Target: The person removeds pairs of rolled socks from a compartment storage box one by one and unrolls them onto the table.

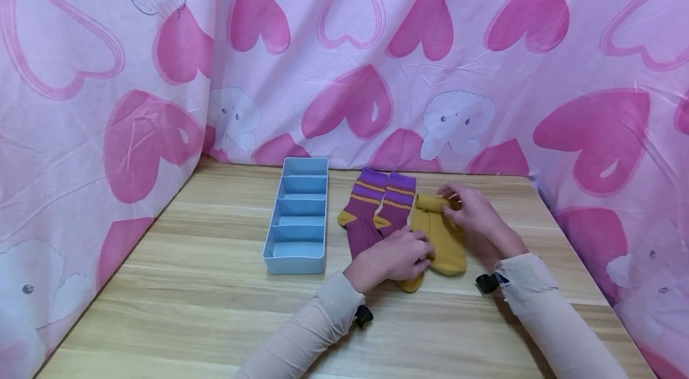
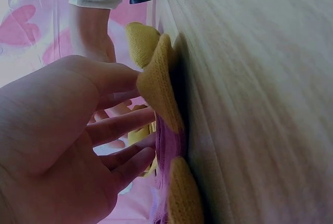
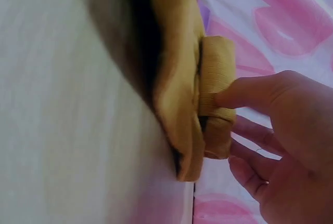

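Note:
A pair of mustard-yellow socks (image 1: 444, 241) lies flat on the table, its far end turned over into a roll (image 3: 217, 76). My right hand (image 1: 473, 211) holds that roll at its right end, with the thumb on it and the other fingers behind. To the left lies a pair of purple socks (image 1: 363, 214) with orange stripes and mustard heels and toes. My left hand (image 1: 401, 253) rests over their near part, fingers loosely extended. In the left wrist view its fingertips touch the socks beside a mustard toe (image 2: 158, 86). The hand hides part of both pairs in the head view.
A light blue organizer box (image 1: 295, 265) with several compartments stands left of the socks. The wooden table (image 1: 188, 307) backs onto a pink curtain (image 1: 301, 80) with hearts, which also hangs along both sides.

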Demonstrator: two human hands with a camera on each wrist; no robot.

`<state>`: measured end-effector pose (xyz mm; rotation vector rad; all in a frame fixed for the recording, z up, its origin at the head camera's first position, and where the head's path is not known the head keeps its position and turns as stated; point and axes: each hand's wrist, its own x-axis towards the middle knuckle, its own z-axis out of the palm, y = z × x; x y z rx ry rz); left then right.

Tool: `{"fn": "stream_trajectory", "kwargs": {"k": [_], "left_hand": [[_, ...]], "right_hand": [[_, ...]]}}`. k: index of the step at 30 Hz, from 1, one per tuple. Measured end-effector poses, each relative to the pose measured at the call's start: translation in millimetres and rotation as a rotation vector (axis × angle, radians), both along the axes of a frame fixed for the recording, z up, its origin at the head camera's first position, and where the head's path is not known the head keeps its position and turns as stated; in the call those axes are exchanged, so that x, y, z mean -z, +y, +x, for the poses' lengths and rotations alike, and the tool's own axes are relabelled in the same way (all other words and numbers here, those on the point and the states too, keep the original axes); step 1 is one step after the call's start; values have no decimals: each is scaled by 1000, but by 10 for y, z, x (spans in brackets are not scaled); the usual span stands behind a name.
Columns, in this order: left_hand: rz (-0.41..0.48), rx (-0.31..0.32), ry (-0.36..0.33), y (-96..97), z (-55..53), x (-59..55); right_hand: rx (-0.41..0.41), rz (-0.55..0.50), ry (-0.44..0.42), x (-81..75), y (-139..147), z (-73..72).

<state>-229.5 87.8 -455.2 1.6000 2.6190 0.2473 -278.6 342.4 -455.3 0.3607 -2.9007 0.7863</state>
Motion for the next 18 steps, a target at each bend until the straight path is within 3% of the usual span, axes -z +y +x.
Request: {"fn": "stream_trajectory", "kwargs": {"k": [8,18], "left_hand": [[8,2,1,-1,3,-4],[0,-2,12,7,23,-10]], "right_hand": [[-22,65,14,64,12,-49],[-26,89,-14,31,-7,-57]]}}
